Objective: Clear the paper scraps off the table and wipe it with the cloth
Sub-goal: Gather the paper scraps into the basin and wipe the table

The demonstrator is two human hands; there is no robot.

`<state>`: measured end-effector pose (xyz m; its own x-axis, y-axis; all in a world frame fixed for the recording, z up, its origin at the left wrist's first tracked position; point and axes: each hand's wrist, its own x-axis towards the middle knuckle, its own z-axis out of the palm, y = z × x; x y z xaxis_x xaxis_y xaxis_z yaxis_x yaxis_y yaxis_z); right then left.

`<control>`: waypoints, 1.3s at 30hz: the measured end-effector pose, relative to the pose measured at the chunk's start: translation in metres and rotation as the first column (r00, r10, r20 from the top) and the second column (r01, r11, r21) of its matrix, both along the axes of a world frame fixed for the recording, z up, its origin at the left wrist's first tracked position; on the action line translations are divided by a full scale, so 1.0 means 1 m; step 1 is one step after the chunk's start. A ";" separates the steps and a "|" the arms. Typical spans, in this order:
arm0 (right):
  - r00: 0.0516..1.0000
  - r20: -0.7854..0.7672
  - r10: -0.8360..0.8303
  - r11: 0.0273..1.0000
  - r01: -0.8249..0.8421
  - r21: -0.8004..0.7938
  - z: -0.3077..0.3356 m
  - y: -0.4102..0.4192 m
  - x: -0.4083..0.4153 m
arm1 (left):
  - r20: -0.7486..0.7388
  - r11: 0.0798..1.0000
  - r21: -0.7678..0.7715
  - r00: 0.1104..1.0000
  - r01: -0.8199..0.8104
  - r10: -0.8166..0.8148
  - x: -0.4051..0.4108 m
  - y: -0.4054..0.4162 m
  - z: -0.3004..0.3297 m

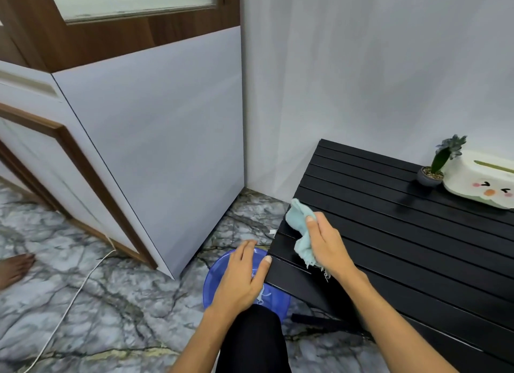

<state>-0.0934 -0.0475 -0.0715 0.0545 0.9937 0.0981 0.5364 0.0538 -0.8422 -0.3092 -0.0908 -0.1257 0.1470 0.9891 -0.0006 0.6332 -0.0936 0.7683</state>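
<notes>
- The bench (403, 233) is black, made of long flat slats with thin grooves between them. I see no paper scraps on the top now, so I judge that the wiping step is in hand.
- The blue basin (219, 272) is round, of glossy plastic, and stands on the marble floor just beside the near left edge of the bench. A few pale bits lie inside it, maybe scraps.
- The right hand (324, 244) is closed around the cloth and presses it on the left edge of the bench.
- The left hand (244, 278) is open and flat over the basin, its thumb touching the bench edge.
- The cloth (301, 228) is light blue, soft, crumpled, with frayed threads.
- Next move, I think: long strokes along the slats toward the far right, minding the small plant pot (429, 176) and the white tissue box (481, 180).
</notes>
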 end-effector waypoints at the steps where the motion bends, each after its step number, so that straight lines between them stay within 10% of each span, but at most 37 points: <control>1: 0.998 0.048 0.043 0.999 -0.043 0.004 0.000 -0.001 -0.003 | 0.004 1.000 -0.001 1.000 0.002 -0.002 0.002 0.000 0.001; 18: 0.857 0.349 0.379 0.921 -0.387 -0.049 0.000 0.041 -0.048 | 0.049 1.000 0.003 0.999 -0.006 0.006 -0.003 0.006 -0.005; 27: 0.922 -0.388 0.001 0.998 -0.025 -0.059 -0.005 0.031 -0.029 | 0.046 0.999 -0.024 0.999 -0.023 0.024 -0.003 0.004 -0.008; 39: 0.975 0.159 0.155 0.984 -0.167 0.066 -0.006 -0.028 -0.010 | 0.050 1.000 -0.016 0.999 -0.009 0.010 0.000 0.001 0.007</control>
